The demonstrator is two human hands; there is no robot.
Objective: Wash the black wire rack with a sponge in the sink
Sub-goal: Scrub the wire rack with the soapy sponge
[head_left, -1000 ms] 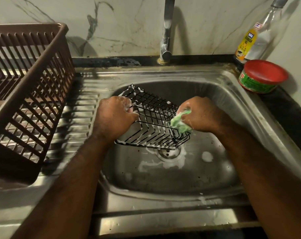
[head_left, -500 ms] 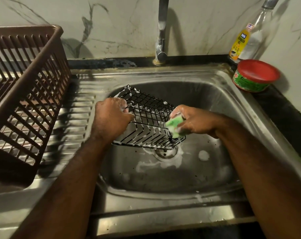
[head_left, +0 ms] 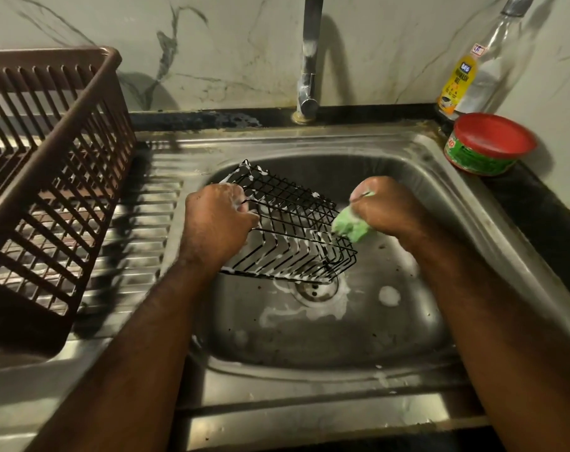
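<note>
The black wire rack [head_left: 293,233], streaked with white foam, is held tilted above the steel sink [head_left: 466,216]. My left hand [head_left: 216,223] grips the rack's left edge. A green soapy sponge [head_left: 350,225] is clenched in my right hand [head_left: 383,203] and presses on the rack's right end. The drain [head_left: 317,288] lies just below the rack, ringed with suds.
A brown plastic dish basket [head_left: 48,164] stands on the ribbed drainboard [head_left: 136,243] at left. The tap [head_left: 309,57] rises behind the sink with no water running. At back right stand a dishwash bottle [head_left: 472,76] and a red-lidded green tub [head_left: 489,145].
My right hand has slid the sponge back and forth along the rack's right end. The left hand keeps its grip and the rack stays tilted in about the same place.
</note>
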